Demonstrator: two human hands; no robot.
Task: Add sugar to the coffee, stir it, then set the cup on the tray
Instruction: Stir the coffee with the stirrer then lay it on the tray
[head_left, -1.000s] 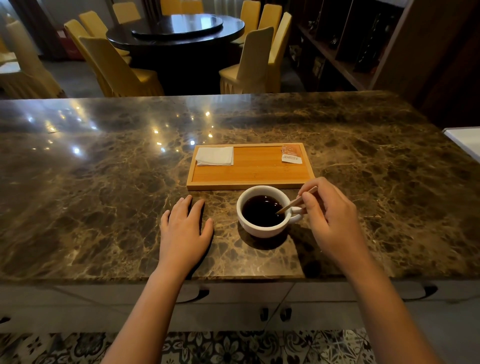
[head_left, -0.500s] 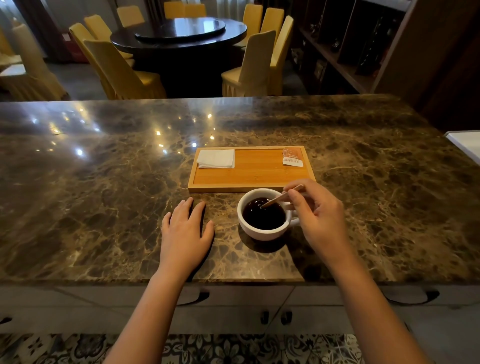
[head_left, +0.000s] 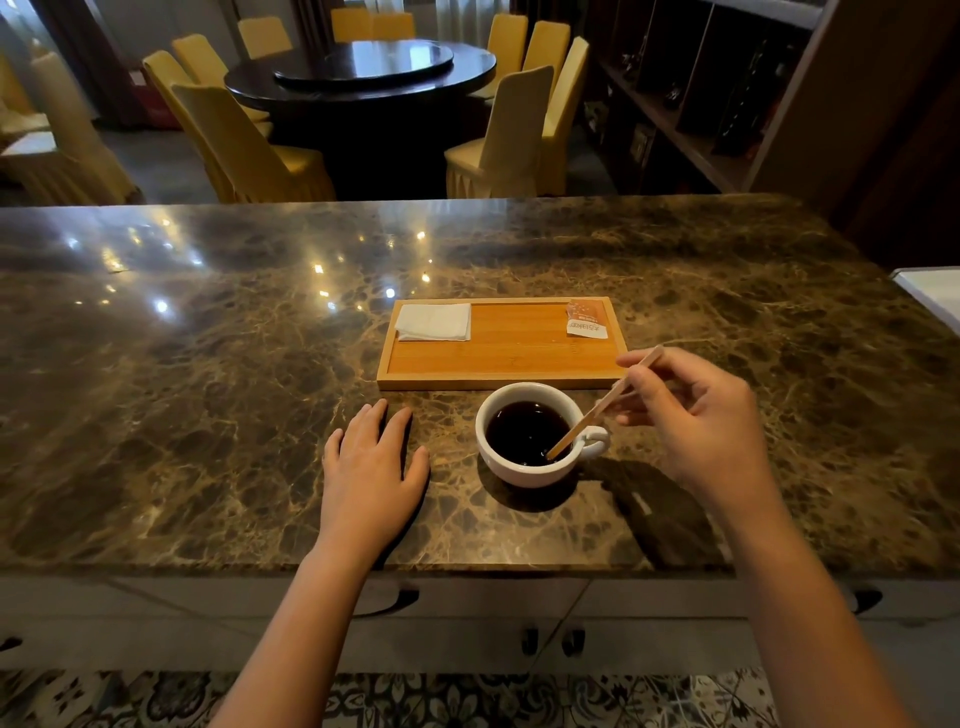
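Note:
A white cup (head_left: 511, 467) of dark coffee stands on the marble counter, its handle pointing right. My right hand (head_left: 701, 421) pinches a thin wooden stir stick (head_left: 597, 410) whose lower end dips into the coffee at the cup's right side. My left hand (head_left: 371, 467) lies flat on the counter to the left of the cup, fingers spread, holding nothing. Just behind the cup sits a wooden tray (head_left: 498, 358) with a folded white napkin (head_left: 435, 322) at its back left and a sugar packet (head_left: 587, 318) at its back right.
The brown marble counter (head_left: 208, 364) stretches wide to both sides. A white surface edge (head_left: 935, 296) shows at the far right. Beyond the counter stand a dark round dining table (head_left: 363, 73), yellow-covered chairs (head_left: 244, 145) and dark shelving (head_left: 701, 93).
My right hand swung the stick round in the coffee, from the right side to the far left and back to the right. The left hand and the cup stayed put.

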